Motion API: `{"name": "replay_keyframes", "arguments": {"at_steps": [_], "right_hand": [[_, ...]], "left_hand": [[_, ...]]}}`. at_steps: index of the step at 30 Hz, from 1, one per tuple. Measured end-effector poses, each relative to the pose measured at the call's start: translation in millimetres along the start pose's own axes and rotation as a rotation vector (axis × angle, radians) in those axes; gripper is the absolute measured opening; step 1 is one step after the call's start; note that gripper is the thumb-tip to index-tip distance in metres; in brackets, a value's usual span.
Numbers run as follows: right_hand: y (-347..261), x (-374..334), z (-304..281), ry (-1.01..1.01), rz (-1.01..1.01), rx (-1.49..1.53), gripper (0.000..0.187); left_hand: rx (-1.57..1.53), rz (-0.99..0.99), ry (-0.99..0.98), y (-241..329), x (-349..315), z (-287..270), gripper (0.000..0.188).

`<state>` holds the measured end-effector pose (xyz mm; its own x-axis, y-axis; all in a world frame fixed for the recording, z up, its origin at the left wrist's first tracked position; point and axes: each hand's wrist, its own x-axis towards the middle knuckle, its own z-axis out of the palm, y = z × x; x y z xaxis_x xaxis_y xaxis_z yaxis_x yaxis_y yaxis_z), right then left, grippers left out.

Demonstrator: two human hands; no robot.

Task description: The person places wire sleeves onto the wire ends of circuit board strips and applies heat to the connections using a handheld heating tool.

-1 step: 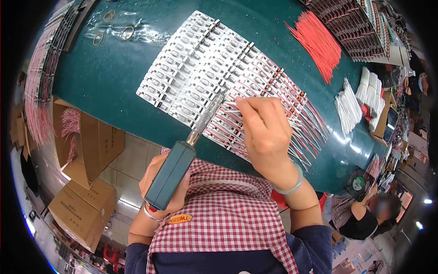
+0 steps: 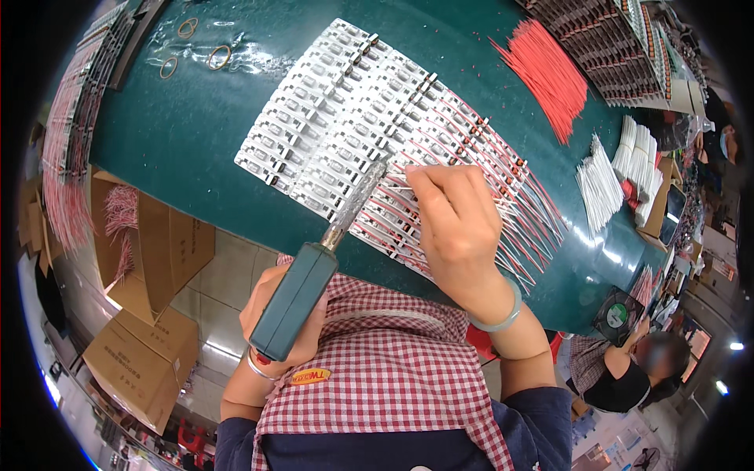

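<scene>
My left hand is wrapped round the green handle of a soldering iron. Its foil-like metal barrel slants up and right, and the tip rests at or just over a panel of small white circuit boards. Close to that tip, my right hand pinches a thin white wire between thumb and forefinger. Red and white wires trail rightward from the panel's right-hand boards, partly under my right hand. Whether the tip touches the board is too small to tell.
A bundle of red wires and bundles of white wires lie right on the green table. Stacked boards stand far right. Rubber bands lie far left. Cardboard boxes sit below left. Another person is at lower right.
</scene>
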<state>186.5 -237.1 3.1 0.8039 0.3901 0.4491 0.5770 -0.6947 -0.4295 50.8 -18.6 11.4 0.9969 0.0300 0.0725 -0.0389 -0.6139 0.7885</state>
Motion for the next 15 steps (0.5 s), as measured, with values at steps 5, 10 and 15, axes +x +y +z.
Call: {"name": "replay_keyframes", "arguments": {"at_steps": [5,10,15], "right_hand": [[8,1,7,0.003,-0.021,0.012,0.03],[9,0,10,-0.01,-0.063,0.005,0.031],[10,2,13,-0.008,-0.084,0.019,0.031]], "left_hand": [[0.079,0.143,0.02,9,20,-2,0.025],[0.028,0.095,0.022,10,21,-2,0.025],[-0.001,0.041,-0.002,15,23,-3,0.026]]}}
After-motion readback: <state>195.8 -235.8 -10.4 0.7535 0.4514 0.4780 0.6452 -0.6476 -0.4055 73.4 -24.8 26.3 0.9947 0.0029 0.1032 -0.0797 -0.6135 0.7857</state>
